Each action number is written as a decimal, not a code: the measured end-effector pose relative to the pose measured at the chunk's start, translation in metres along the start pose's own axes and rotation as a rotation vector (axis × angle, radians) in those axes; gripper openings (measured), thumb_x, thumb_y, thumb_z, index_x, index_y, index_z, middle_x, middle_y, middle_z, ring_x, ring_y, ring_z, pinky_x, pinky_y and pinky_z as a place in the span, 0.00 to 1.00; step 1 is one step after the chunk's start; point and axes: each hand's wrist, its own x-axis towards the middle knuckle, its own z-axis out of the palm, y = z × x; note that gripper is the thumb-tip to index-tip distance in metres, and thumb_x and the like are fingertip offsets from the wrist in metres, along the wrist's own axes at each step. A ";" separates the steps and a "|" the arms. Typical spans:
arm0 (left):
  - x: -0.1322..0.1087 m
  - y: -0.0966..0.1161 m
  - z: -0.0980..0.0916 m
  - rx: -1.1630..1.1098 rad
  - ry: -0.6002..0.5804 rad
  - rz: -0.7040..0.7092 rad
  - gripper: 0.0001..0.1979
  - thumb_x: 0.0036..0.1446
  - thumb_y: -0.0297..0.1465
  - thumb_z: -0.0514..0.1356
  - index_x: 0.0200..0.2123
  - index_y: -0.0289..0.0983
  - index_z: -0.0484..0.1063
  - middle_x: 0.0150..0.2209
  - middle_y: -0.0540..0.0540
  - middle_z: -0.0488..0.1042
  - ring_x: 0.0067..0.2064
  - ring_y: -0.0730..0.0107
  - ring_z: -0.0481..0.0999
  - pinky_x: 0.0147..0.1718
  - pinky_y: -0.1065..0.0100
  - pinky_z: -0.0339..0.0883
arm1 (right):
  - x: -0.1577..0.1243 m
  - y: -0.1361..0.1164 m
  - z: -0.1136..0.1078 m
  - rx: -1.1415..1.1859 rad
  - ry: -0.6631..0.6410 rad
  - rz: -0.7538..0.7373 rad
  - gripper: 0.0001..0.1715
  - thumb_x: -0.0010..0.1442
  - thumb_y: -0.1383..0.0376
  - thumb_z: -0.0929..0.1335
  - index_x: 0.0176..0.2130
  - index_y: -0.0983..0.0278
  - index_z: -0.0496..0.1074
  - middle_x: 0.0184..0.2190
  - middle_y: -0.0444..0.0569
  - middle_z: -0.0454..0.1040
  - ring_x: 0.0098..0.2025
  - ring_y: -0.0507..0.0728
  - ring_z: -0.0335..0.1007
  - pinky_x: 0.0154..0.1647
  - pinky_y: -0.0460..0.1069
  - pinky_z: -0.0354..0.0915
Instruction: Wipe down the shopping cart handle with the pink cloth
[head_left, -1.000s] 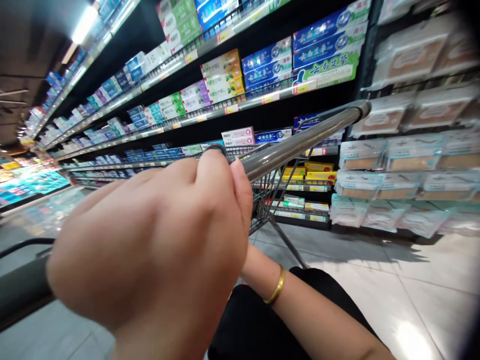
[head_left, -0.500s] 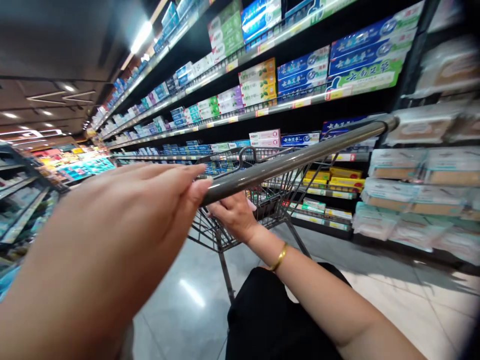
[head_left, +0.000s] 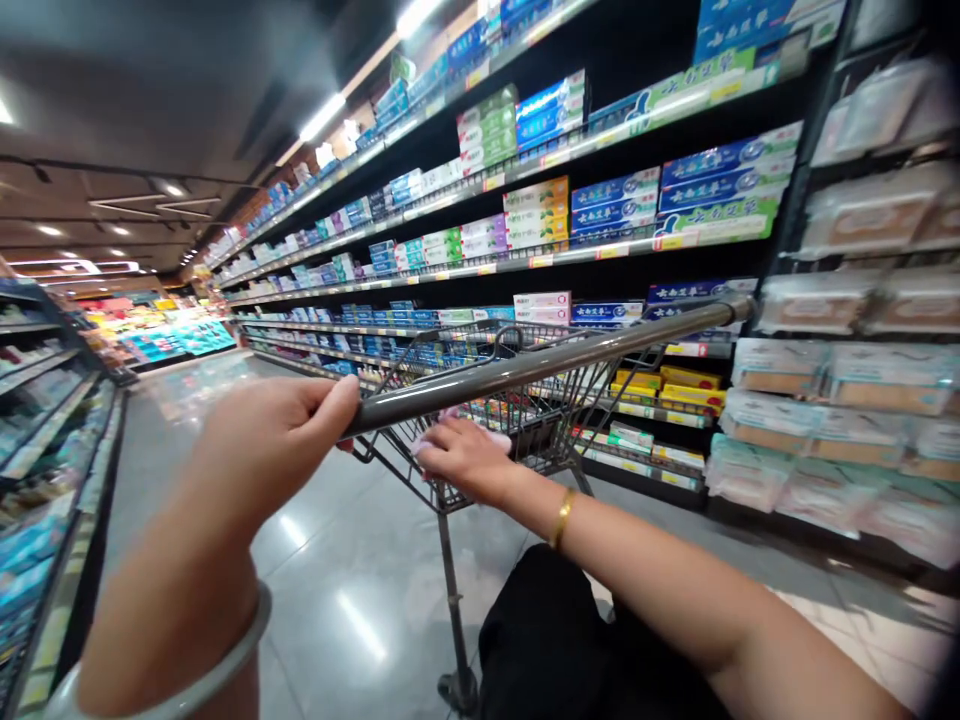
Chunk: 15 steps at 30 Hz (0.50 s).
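My left hand (head_left: 281, 440) is closed round the left end of the grey handle bar (head_left: 525, 370) of a shopping cart. A pale bangle (head_left: 217, 680) sits on that forearm. Below the handle, my right hand (head_left: 469, 455) is at the near side of the wire basket (head_left: 555, 420), its fingers bent over something pinkish white that is mostly hidden. A gold bracelet (head_left: 562, 518) circles my right wrist. The cart's leg and wheel (head_left: 459, 690) show beneath.
Shelves of boxed toothpaste (head_left: 615, 205) run along the right side. Packaged goods (head_left: 840, 375) hang at the far right. Another shelf (head_left: 37, 440) stands at the left, with a tiled aisle floor (head_left: 330, 560) between.
My left hand has moved down and away from the camera with the handle's near end, its fingers now wrapped round the bar. The view has shifted, showing more aisle floor. My right hand stays below the handle.
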 end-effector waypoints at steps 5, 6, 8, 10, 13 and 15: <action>-0.005 -0.007 0.004 0.081 0.046 -0.012 0.27 0.65 0.44 0.46 0.18 0.39 0.66 0.17 0.51 0.61 0.24 0.71 0.62 0.30 0.65 0.50 | 0.013 -0.026 -0.097 0.084 0.320 -0.086 0.06 0.65 0.56 0.72 0.44 0.50 0.76 0.48 0.41 0.79 0.51 0.56 0.72 0.53 0.53 0.71; -0.005 -0.010 0.006 0.078 0.064 -0.010 0.27 0.65 0.46 0.45 0.17 0.40 0.64 0.17 0.51 0.59 0.23 0.71 0.60 0.29 0.65 0.49 | 0.020 -0.026 -0.117 0.069 0.364 -0.080 0.05 0.65 0.57 0.73 0.43 0.47 0.76 0.47 0.39 0.78 0.53 0.56 0.72 0.54 0.54 0.71; -0.005 -0.012 0.010 0.054 0.084 -0.007 0.29 0.64 0.48 0.44 0.17 0.40 0.64 0.17 0.50 0.57 0.23 0.71 0.59 0.29 0.64 0.48 | 0.036 -0.021 -0.144 -0.005 0.412 0.002 0.07 0.65 0.59 0.73 0.44 0.45 0.76 0.46 0.39 0.78 0.55 0.57 0.72 0.56 0.55 0.69; -0.005 -0.010 0.013 0.029 0.094 0.003 0.28 0.64 0.48 0.44 0.18 0.40 0.66 0.17 0.50 0.58 0.23 0.70 0.59 0.29 0.64 0.48 | 0.049 -0.010 -0.152 -0.079 0.385 0.106 0.07 0.66 0.57 0.71 0.46 0.50 0.76 0.49 0.44 0.78 0.55 0.60 0.71 0.57 0.58 0.68; -0.006 -0.002 0.014 0.016 0.126 0.023 0.27 0.62 0.46 0.45 0.16 0.39 0.63 0.16 0.49 0.58 0.23 0.70 0.58 0.29 0.63 0.46 | 0.061 0.003 -0.146 -0.147 0.320 0.210 0.12 0.68 0.55 0.69 0.46 0.58 0.76 0.50 0.51 0.78 0.53 0.61 0.72 0.55 0.59 0.68; -0.008 0.004 0.014 0.014 0.146 0.030 0.26 0.61 0.46 0.45 0.16 0.39 0.60 0.17 0.48 0.58 0.23 0.70 0.58 0.29 0.64 0.45 | 0.065 0.006 -0.141 -0.158 0.299 0.224 0.13 0.69 0.55 0.67 0.44 0.60 0.76 0.46 0.51 0.79 0.48 0.60 0.74 0.50 0.56 0.68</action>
